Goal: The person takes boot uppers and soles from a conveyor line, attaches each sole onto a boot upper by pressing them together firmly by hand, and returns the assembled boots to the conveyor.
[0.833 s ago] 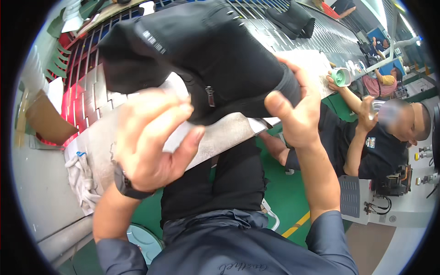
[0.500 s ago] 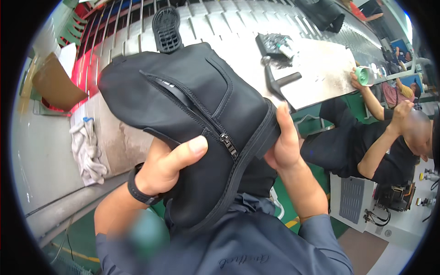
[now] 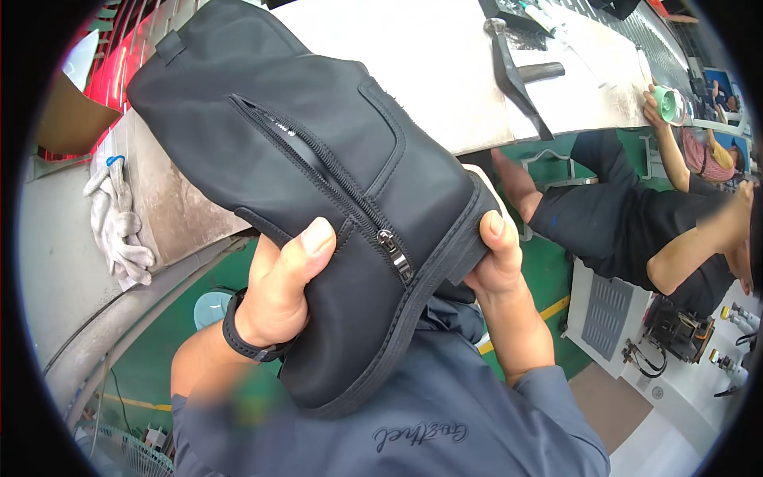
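A black boot [image 3: 334, 183] with a side zipper [image 3: 318, 171] is held between my two hands, its toe toward my body and its shaft reaching up and left over the bench. The zipper is partly undone near the shaft, and its metal puller [image 3: 393, 248] sits low by the sole. My left hand [image 3: 280, 290], with a dark band on the wrist, grips the instep, thumb on the upper. My right hand [image 3: 497, 254] grips the heel, its thumb against the heel block and its other fingers hidden behind.
White gloves [image 3: 118, 226] lie on the bench at left. A hammer [image 3: 515, 75] rests on the pale board [image 3: 405, 67] ahead, near a dark tray [image 3: 520, 25]. At right sits another person in black [image 3: 644, 215], a hand on a green roll [image 3: 664, 102]. A machine [image 3: 610, 310] stands there too.
The boot fills more of the view, its shaft now higher and further left. The loose sole beyond the boot is no longer visible. Both hands keep their grip.
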{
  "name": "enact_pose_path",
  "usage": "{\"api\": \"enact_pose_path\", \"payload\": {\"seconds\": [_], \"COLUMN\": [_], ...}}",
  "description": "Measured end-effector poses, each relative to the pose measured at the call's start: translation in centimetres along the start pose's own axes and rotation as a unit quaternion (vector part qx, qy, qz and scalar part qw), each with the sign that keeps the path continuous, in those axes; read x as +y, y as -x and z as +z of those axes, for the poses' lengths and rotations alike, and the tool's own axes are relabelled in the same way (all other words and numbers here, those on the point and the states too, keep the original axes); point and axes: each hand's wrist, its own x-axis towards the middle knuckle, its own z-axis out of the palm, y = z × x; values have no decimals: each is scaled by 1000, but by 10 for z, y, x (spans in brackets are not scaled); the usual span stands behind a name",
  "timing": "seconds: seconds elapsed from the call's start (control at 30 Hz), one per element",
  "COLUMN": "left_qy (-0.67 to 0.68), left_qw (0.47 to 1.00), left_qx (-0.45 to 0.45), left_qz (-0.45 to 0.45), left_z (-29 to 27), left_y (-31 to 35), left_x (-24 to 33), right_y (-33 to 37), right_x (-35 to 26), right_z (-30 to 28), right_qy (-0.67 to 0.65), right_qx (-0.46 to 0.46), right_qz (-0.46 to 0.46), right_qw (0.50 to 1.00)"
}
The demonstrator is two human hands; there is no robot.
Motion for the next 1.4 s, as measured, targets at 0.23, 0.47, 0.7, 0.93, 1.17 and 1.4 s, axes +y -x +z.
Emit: {"api": "enact_pose_path", "payload": {"seconds": [0.23,0.47,0.7,0.93,1.17,1.4], "left_qy": [71,72,193,-3,-9,69], "left_qw": [997,997,979,992,989,993], "left_qx": [11,35,-53,77,104,97], "left_qz": [-34,-16,43,97,106,23], "left_z": [-4,4,-2,-17,-35,-49], "left_y": [4,7,-6,-54,-64,-67], "left_x": [-4,-8,9,41,42,46], "right_y": [12,11,-31,-114,-130,-137], "right_x": [-8,-19,-38,-27,-18,-4], "right_z": [5,31,23,33,62,68], "right_qy": [108,164,294,511,481,529], "right_qx": [69,138,51,38,48,108], "right_qz": [37,8,-65,-262,-268,-276], "right_qw": [991,977,952,817,833,796]}}
